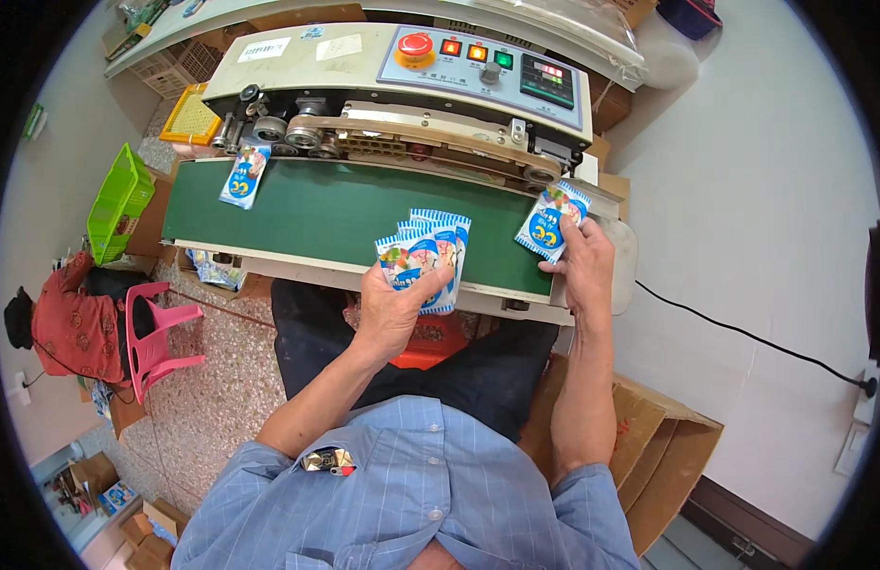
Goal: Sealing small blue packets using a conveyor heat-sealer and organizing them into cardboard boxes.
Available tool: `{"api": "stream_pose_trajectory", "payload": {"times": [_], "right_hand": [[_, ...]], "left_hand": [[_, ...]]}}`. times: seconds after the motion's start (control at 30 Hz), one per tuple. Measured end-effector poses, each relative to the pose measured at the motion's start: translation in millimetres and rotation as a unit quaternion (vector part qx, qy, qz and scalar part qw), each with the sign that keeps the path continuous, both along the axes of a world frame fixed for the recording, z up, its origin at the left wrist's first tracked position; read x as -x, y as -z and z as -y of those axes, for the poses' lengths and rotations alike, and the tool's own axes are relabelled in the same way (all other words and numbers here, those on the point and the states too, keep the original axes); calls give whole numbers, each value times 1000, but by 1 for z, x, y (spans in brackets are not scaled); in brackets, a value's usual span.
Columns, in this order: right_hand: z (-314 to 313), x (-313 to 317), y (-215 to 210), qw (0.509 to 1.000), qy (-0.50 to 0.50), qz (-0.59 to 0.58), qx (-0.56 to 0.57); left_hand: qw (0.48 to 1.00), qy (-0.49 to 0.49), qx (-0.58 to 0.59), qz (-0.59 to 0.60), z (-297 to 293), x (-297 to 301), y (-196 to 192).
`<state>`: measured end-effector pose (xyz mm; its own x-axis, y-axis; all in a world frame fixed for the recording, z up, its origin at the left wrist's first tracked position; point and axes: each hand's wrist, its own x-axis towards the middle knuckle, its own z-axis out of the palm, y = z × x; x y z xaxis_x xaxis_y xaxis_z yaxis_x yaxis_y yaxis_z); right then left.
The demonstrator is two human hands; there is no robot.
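Note:
My left hand (390, 313) grips a fanned stack of small blue-and-white packets (430, 249), thumb across the front, over the near edge of a green conveyor belt (335, 204). At the belt's right end, my right hand (586, 261) pinches a single packet (554, 220) by its lower right side. That packet's top edge is close to the right end of a band sealing machine (402, 95). Another packet (245, 177) stands on the belt at the far left, its upper edge by the machine's rollers (302, 136).
The machine's panel carries a red knob (416, 46) and lit buttons. An open cardboard box (663, 446) stands at my right, and a black cable (753, 332) runs to the wall. Leftward are a pink chair (150, 332), a seated person (74, 318) and a green basket (122, 204).

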<state>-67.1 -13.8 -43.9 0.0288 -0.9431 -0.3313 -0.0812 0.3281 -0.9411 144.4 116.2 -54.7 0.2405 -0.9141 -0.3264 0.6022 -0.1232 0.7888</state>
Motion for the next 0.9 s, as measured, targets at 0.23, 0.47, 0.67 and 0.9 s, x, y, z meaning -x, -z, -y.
{"api": "stream_pose_trajectory", "payload": {"times": [0.23,0.47,0.67,0.9], "right_hand": [[9,-28,7,999,-29,31,-4],[-55,-45,-6,994,-58,86,45],[-85,-48,15,980,-120,159,19],[-84,-45,4,991,26,121,58]], "left_hand": [[1000,8,1,-10,4,-6,0],[1000,17,9,-23,4,0,-6],[998,51,37,-27,0,13,-5],[999,16,-15,-35,-4,10,-4]]}}
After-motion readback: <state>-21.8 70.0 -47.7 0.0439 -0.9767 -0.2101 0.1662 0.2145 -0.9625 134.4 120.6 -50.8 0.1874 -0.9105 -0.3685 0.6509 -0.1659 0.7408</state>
